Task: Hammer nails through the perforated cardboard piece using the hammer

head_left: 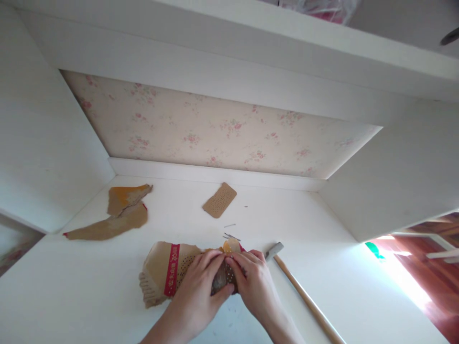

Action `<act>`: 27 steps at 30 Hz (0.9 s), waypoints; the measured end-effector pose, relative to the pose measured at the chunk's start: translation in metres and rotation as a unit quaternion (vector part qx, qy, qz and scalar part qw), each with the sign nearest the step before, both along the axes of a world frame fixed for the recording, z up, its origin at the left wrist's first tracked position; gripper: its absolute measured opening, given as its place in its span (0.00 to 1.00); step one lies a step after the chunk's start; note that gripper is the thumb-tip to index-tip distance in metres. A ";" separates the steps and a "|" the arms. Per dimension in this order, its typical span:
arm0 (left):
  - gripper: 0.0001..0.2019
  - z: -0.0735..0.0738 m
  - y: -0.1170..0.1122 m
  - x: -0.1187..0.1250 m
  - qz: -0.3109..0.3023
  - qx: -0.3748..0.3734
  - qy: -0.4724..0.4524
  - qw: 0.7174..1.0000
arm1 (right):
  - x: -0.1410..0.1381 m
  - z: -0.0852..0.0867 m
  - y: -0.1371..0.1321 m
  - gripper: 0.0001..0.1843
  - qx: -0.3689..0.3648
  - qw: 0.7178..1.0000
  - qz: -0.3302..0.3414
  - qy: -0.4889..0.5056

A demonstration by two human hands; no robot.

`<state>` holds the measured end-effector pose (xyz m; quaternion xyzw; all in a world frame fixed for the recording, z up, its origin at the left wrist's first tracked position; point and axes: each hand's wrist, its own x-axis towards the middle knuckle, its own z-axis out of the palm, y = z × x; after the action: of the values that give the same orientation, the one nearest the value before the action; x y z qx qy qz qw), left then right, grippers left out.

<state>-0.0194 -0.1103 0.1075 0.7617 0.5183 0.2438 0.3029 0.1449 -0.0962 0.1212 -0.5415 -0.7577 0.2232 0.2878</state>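
A torn piece of brown cardboard [158, 260] lies near the front of the white surface, with a red printed strip and rows of small punched holes. My left hand [201, 284] is closed on its right part, the thumb reaching inward. From the other side my right hand [256, 282] pinches the same cardboard, its fingertips meeting those of the left. A dark greyish patch [218, 282] shows between the hands; what it is I cannot make out. Just beyond the fingertips are a few thin nails [232, 237]. A hammer [306, 298] with a wooden handle rests right of my right hand.
A small perforated cardboard rectangle [220, 200] lies toward the back. Torn cardboard scraps [111, 227] lie at the left. White side panels and an overhead shelf [251, 28] enclose the surface, with flowered wallpaper [215, 129] behind.
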 end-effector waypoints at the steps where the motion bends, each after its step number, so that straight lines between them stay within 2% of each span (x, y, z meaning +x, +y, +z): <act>1: 0.23 0.004 0.002 -0.002 -0.007 -0.015 -0.016 1.000 | 0.000 0.000 0.000 0.15 -0.001 1.000 -0.002 0.000; 4: 0.20 0.016 0.010 -0.006 -0.015 -0.038 -0.038 0.998 | -0.001 -0.002 0.000 0.15 -0.001 1.000 -0.007 -0.002; 8: 0.16 0.023 0.022 0.000 0.013 0.004 -0.058 0.998 | 0.000 -0.007 0.001 0.13 0.000 1.000 -0.009 0.003; 12: 0.09 0.014 0.029 0.012 0.009 0.020 -0.110 0.994 | 0.002 -0.013 0.002 0.14 0.006 1.000 -0.005 0.016; 19: 0.10 -0.011 0.034 0.014 -0.009 0.012 -0.209 0.978 | 0.004 -0.015 0.004 0.13 -0.009 1.000 -0.018 0.014; 24: 0.09 -0.013 0.034 0.015 0.006 0.001 -0.215 0.977 | 0.004 -0.009 0.004 0.11 -0.004 0.999 -0.029 -0.026; 27: 0.08 -0.011 0.033 0.016 0.005 0.001 -0.210 0.978 | 0.010 -0.001 0.000 0.04 -0.009 0.999 -0.030 -0.030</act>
<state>-0.0037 -0.0771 0.0963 0.6911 0.4472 0.4001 0.4029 0.1549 -0.0966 0.1200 -0.5733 -0.7472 0.2049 0.2667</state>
